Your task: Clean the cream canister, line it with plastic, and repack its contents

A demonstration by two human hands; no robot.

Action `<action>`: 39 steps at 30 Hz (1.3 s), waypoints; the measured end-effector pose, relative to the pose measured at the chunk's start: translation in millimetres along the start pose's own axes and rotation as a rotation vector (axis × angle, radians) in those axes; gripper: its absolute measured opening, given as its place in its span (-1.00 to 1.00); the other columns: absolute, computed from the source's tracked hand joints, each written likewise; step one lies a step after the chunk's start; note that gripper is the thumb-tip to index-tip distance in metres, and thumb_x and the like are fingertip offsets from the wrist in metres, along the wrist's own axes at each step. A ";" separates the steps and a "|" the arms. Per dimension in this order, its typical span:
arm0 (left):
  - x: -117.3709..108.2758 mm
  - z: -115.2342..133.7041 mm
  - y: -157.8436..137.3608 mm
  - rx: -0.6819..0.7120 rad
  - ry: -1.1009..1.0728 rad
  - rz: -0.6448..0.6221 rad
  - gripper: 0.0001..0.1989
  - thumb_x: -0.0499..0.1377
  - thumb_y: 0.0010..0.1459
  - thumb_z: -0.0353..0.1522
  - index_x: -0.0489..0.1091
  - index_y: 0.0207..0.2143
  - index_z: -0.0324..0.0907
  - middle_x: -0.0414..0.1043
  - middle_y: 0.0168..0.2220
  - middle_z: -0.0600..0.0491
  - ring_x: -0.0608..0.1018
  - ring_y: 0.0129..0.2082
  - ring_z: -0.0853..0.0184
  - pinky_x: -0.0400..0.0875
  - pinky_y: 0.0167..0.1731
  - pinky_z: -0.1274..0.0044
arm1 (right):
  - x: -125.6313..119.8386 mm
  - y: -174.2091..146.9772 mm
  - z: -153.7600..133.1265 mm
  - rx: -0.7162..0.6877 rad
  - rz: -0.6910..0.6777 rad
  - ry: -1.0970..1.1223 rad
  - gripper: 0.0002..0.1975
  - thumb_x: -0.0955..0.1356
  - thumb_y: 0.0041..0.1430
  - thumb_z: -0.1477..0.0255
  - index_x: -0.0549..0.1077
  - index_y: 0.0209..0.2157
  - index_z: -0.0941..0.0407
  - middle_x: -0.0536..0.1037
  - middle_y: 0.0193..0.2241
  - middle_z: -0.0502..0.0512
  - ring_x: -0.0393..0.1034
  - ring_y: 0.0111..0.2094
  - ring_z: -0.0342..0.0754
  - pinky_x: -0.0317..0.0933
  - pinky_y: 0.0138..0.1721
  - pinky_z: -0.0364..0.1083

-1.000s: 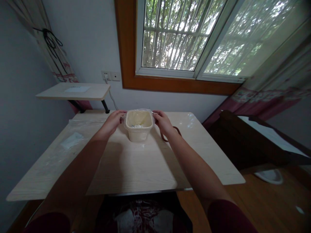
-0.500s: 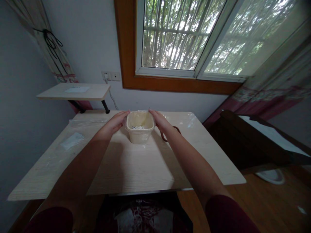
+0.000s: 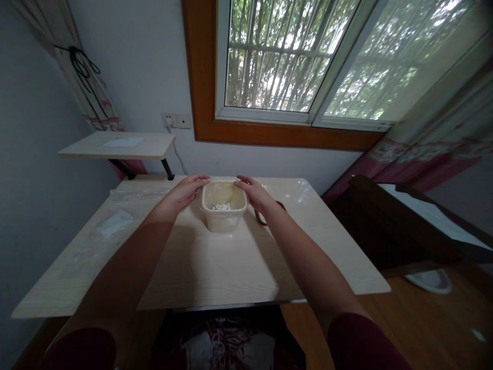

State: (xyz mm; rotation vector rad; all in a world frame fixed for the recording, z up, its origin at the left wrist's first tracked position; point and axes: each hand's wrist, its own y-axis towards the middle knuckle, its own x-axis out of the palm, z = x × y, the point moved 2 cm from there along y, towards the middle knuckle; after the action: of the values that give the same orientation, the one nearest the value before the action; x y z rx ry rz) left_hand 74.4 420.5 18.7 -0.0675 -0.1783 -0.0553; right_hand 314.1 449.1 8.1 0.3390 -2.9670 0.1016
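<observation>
A cream plastic basket (image 3: pixel 225 222) with slotted sides stands near the middle of the table, its open top facing me. Small white pieces (image 3: pixel 221 206) with dark marks lie inside; I cannot make out what they are. My left hand (image 3: pixel 188 191) holds the basket's back left corner, where a clear plastic edge shows. My right hand (image 3: pixel 252 192) has its fingers on the back right corner of the rim. Behind my right wrist lies a brown loop (image 3: pixel 259 218), partly hidden by the arm.
Clear plastic film with a white packet (image 3: pixel 115 223) lies on the table's (image 3: pixel 231 272) left side. A raised shelf (image 3: pixel 150 146) on black legs stands at the back left. To the right is a dark piece of furniture (image 3: pixel 400 231), beyond the table edge.
The basket has shifted slightly toward me and to the right, and more of its inside shows. My fingers have spread a little at the rim.
</observation>
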 end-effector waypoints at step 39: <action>-9.5 16.3 -19.3 0.030 0.290 0.070 -0.53 0.42 -0.11 -0.23 0.49 -0.13 -0.20 0.48 -0.30 0.03 0.47 -0.38 0.38 0.31 -0.40 0.56 | -18.1 -14.7 -16.9 -0.138 0.019 -0.264 -0.59 0.52 -0.16 0.21 0.44 -0.27 0.09 0.40 -0.47 -0.11 0.25 -0.47 -0.16 0.10 -0.44 -0.15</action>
State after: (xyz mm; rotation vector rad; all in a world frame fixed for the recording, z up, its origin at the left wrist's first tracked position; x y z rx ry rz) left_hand 61.0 402.9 34.3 -0.0349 0.1130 0.0082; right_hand 337.3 440.2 22.5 0.3298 -3.2147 -0.1582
